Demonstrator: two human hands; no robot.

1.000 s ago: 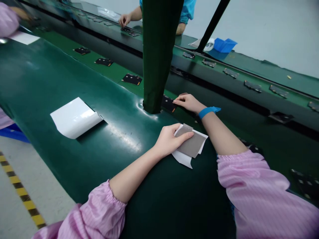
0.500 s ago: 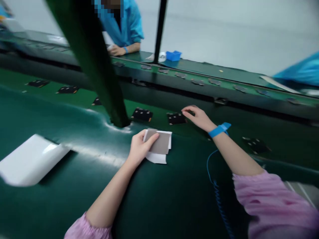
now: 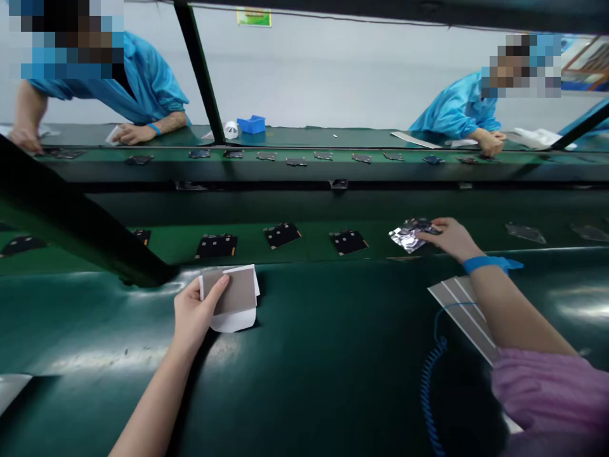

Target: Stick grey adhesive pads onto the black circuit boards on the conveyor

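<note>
My left hand [image 3: 195,311] grips a grey sheet with white backing paper [image 3: 238,292], thumb on top, above the green tabletop. On the green belt to the right, my right hand [image 3: 451,238] has thumb and fingers closed on the edge of a circuit board [image 3: 413,235] with a shiny silvery surface. A blue strap circles that wrist. Left of it on the belt lie a black board [image 3: 349,242], another black board [image 3: 282,235] and a third black board [image 3: 216,245].
Grey strips [image 3: 464,311] lie under my right forearm, beside a coiled blue cord [image 3: 432,393]. A dark post [image 3: 85,216] slants at left. Across a second line of boards, a person [image 3: 147,82] and another person [image 3: 457,108] work near a blue bin [image 3: 252,124].
The view has swung right. My right hand has moved along the belt from beside a black board to the silvery one and grips it. The left hand still holds the grey sheet.
</note>
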